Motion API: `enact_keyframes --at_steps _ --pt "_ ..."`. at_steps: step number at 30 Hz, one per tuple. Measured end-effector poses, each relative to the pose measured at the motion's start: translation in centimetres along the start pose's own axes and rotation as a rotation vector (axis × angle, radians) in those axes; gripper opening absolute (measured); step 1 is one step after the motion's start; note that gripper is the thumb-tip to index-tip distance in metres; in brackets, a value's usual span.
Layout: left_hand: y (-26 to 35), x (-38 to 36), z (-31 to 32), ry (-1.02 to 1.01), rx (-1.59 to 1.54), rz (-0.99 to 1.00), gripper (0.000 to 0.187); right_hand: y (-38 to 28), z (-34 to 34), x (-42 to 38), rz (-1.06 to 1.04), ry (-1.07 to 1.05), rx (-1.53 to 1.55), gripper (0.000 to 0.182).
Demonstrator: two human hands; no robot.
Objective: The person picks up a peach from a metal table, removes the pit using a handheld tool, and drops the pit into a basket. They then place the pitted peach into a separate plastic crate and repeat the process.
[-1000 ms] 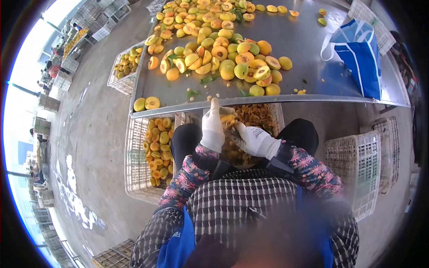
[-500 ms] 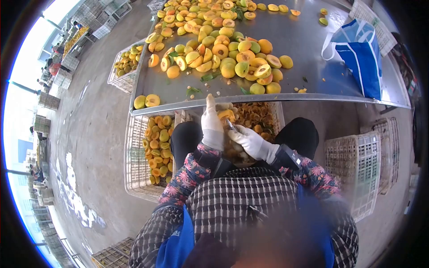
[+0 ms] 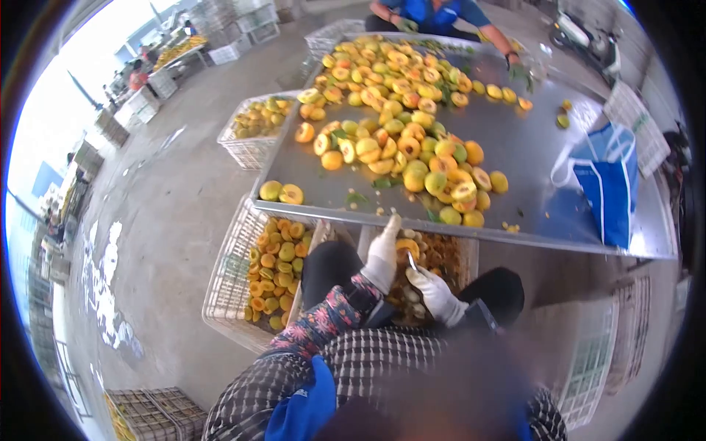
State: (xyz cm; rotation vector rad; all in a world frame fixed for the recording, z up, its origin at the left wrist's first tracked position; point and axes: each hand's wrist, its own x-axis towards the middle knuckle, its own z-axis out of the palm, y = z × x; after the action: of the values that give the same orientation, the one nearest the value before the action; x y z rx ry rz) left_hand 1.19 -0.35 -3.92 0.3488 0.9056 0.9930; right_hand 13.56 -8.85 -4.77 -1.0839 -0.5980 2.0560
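Just below the steel tabletop edge, my left fingers pinch an orange halved fruit while my right fingers grip a small blade, pitting it; next, scoop carefully.

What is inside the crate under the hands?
The crate between the knees holds fruit scraps and pits. The left hand, holding a fruit half, and the right hand, with a small blade, cover its middle; the table edge hides its far end.

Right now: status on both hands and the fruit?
Left hand gloved, holding a halved fruit over the crate. Right hand grips a small blade at the fruit. Metal table edge just ahead.
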Motion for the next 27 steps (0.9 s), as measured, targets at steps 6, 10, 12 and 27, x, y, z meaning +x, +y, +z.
enact_keyframes --at_steps 6,10,12,27 --pt "0.2 -0.1 -0.3 -0.047 -0.048 -0.013 0.041 0.3 -0.7 0.3 0.087 -0.177 0.253 0.031" --pt "0.2 1.5 -1.8 -0.225 -0.256 0.057 0.042 -0.5 0.3 -0.7 0.085 -0.358 0.281 0.032" --pt "1.6 1.0 -2.6 -0.244 -0.223 -0.021 0.041 -0.6 0.4 -0.7 0.061 -0.305 0.259 0.029" --pt "16.8 4.7 -9.4 0.22 1.222 0.722 0.032 2.8 -6.1 1.3 -0.158 0.135 -1.388 0.049"
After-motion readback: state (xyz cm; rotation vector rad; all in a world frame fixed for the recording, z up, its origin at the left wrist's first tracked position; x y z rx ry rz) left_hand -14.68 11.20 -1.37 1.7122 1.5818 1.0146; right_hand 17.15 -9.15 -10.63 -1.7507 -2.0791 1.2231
